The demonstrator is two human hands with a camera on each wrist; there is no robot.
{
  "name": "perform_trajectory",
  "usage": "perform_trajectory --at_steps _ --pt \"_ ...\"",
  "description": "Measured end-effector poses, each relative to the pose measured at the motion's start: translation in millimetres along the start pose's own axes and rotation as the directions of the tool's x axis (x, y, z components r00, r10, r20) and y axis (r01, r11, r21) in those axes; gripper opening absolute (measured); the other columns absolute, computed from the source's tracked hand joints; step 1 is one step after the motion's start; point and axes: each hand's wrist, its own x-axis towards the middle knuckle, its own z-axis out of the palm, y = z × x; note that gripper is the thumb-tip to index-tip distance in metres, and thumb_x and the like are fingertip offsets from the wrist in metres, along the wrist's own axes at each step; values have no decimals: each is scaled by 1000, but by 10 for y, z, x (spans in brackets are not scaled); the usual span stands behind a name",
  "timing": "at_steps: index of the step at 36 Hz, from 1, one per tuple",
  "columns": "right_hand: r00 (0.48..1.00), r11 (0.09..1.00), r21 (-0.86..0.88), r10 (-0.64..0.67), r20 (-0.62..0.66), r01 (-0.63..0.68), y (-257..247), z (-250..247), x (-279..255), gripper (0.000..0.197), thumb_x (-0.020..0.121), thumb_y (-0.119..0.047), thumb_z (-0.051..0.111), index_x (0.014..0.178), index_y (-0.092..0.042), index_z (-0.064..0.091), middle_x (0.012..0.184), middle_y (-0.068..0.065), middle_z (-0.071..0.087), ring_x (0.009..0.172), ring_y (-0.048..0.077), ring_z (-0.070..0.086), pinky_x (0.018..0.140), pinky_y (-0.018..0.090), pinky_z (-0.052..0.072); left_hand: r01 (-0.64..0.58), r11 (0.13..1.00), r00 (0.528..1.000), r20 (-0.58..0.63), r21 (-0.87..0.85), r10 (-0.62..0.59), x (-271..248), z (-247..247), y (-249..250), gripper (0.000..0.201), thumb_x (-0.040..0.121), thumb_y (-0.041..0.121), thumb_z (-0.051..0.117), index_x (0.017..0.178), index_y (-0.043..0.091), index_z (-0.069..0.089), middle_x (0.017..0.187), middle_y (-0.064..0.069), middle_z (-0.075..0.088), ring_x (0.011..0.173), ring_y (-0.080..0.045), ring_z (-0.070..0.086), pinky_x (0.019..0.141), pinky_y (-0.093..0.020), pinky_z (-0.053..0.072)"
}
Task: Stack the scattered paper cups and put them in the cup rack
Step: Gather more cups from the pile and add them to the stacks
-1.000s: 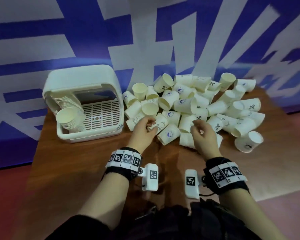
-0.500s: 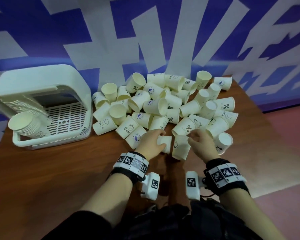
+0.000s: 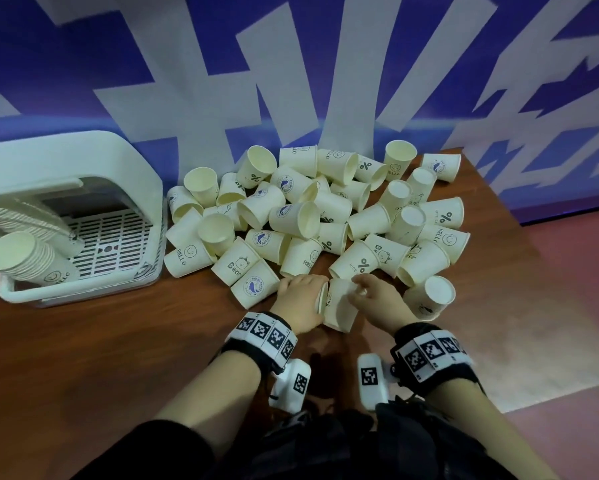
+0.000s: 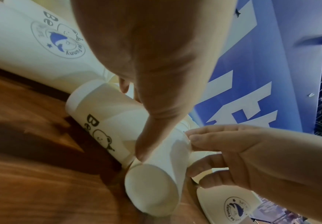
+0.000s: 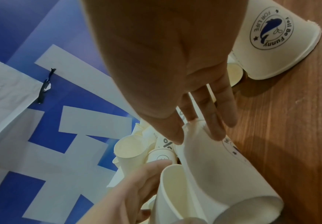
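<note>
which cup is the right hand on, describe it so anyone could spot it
On the wooden table, find the pile of cups right of the cup rack. At its near edge, between both hands, the held cup lies on its side under the right hand.

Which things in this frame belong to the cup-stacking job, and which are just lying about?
Job:
- left hand gripping a white paper cup
- right hand holding a second white paper cup
- pile of scattered white paper cups
- white plastic cup rack with stacked cups

Lying about:
- brown wooden table
- blue-and-white wall banner

matt paper cups (image 3: 293,218) on a glossy wood-grain table (image 3: 118,358); smooth white plastic rack (image 3: 83,216).
</note>
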Motion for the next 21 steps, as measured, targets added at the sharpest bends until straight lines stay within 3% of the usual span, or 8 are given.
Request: perform_trajectory --at_steps 5,10,13,21 --pt "1000 999 -44 -17 4 17 -11 -14 55 28 94 -22 53 118 -9 59 116 7 62 103 17 55 80 21 35 -8 998 999 53 57 5 28 -9 -15 80 80 32 69 147 25 26 150 8 32 139 -13 23 108 -37 13" --pt "1000 999 -34 -21 10 21 3 -15 68 20 93 -20 54 107 -11 65 104 5 65 89 11 55 75 21 38 -19 990 997 80 139 8 23 -22 -26 83 80 27 68 149 25 21 151 7 29 139 -14 23 108 -38 13" --pt "1000 1000 -17 -19 13 19 6 -13 49 19 93 -20 53 102 -10 67 98 4 65 87 14 57 67 22 41 -11 989 997 78 149 0 28 -21 -25 82 80 30 68 148 25 22 149 6 32 138 -15 25 107 -40 15" --pt "998 1000 -4 -1 -63 1 -64 -59 -45 18 93 -20 51 95 -9 66 92 5 66 86 16 58 70 25 39 15 992 997 75 126 -25 16 -89 0 79 75 44 69 142 23 32 137 2 45 130 -19 36 109 -43 13"
